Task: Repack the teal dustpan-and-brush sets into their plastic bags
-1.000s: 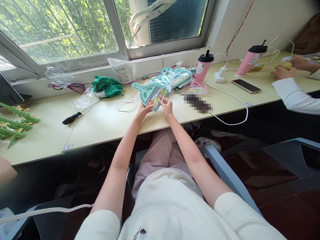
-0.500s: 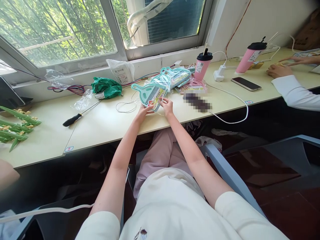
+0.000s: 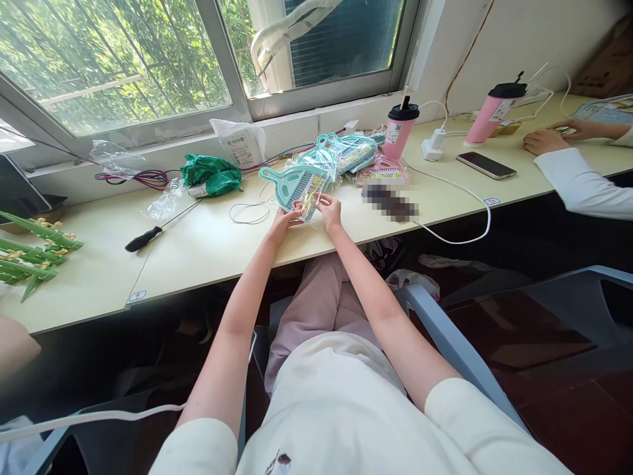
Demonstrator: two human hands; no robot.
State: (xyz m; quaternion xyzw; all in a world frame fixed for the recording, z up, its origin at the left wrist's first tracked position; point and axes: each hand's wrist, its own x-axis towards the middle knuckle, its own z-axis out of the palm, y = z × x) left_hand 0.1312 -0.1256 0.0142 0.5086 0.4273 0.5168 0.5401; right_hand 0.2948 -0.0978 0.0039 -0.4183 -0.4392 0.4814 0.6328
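My left hand (image 3: 285, 223) grips the lower left edge of a small mint-green dustpan set (image 3: 295, 186) in clear wrapping, with a printed yellow label and a row of bristles. At its lower right corner, the fingers of my right hand (image 3: 328, 211) are pinched on the wrapping. The set is tilted, its looped handle pointing up and left. Just behind it lies a pile of similar wrapped mint-green sets (image 3: 353, 153). A pink wrapped set (image 3: 383, 173) rests to the right of that pile.
Left of my hands are a green plastic bag (image 3: 211, 175), a black-handled screwdriver (image 3: 144, 239) and green woven pieces (image 3: 34, 254). A pink cup (image 3: 399, 132), a white charger (image 3: 434, 146) and a phone (image 3: 486, 165) stand or lie rightward. A co-worker's hands (image 3: 548, 140) are at far right.
My hands and the dustpan set stay almost in the same place. At far right, the co-worker's hands have shifted slightly.
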